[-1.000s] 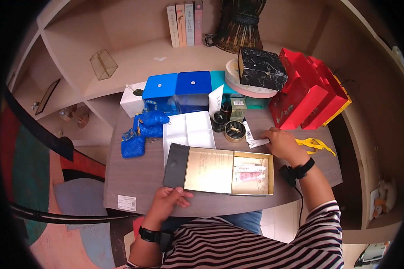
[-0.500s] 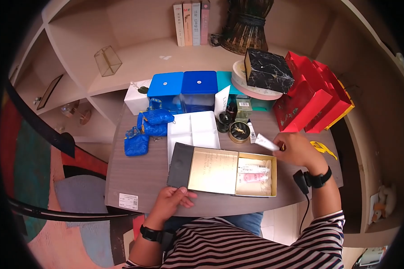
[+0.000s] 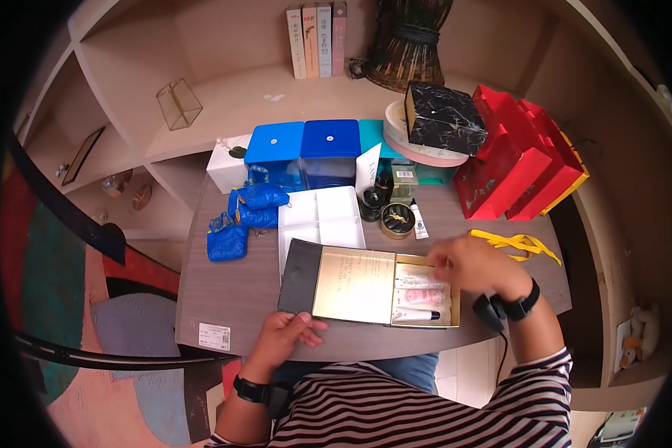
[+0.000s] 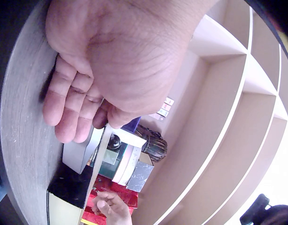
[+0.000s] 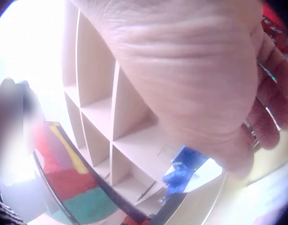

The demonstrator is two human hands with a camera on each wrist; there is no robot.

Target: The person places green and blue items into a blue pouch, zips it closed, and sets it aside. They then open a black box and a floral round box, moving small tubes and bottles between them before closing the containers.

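An open box [image 3: 355, 285] lies on the table, its dark flap [image 3: 299, 276] at the left and its gold-rimmed compartment at the right. In the compartment are a white tube with a dark cap [image 3: 417, 315], a pink-labelled tube [image 3: 422, 296] and another white tube behind it. My left hand [image 3: 287, 332] pinches the flap's front edge between thumb and index finger; in the left wrist view that hand [image 4: 115, 61] has its other fingers extended. My right hand [image 3: 474, 265] hovers over the compartment's back right corner, fingers loosely bent, holding nothing visible.
Behind the box stand a white divided tray [image 3: 321, 216], a round black tin [image 3: 397, 220], a small tube [image 3: 418, 222] and bottles. Blue pouches [image 3: 228, 240] lie left; a yellow ribbon [image 3: 519, 243] and red bags [image 3: 500, 160] are at the right.
My right hand has picked up a white tube from beside the round tin, brought it forward and let go; a dark-capped tube now lies in the compartment's front. My left hand stays at the flap.
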